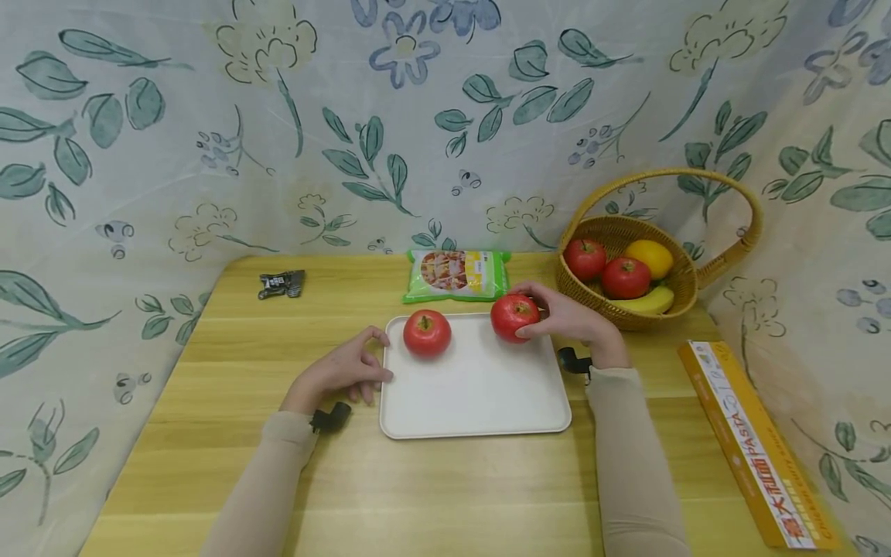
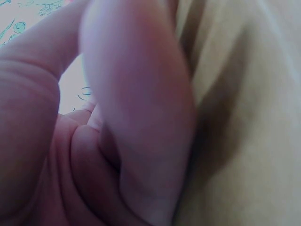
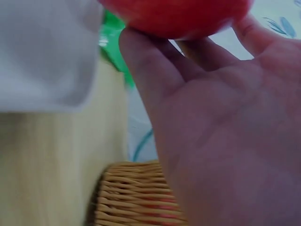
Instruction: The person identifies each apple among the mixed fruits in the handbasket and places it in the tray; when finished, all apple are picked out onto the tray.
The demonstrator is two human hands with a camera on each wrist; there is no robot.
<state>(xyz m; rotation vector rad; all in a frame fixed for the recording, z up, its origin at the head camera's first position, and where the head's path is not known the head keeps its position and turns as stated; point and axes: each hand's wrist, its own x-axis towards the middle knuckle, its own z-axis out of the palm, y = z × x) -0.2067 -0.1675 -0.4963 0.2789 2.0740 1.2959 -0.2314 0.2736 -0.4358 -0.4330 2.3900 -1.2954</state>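
My right hand (image 1: 567, 313) grips a red apple (image 1: 513, 317) by its right side, over the back right of a white tray (image 1: 476, 394). In the right wrist view, the thumb and fingertips reach round the apple (image 3: 178, 16). Another red apple (image 1: 427, 333) is at the tray's back left. My left hand (image 1: 344, 367) is at the tray's left edge, thumb and index fingertips right at the rim, the other fingers loosely bent. Close up in the left wrist view are the bent fingers (image 2: 141, 108), with the wooden table beside them.
A wicker basket (image 1: 685, 298) with red apples, a yellow lemon (image 1: 650, 257) and a banana (image 1: 646, 301) stands at the back right. Behind the tray lies a green food packet (image 1: 455, 275). A small black packet (image 1: 281, 284) lies back left, a long pasta box (image 1: 755, 449) at right.
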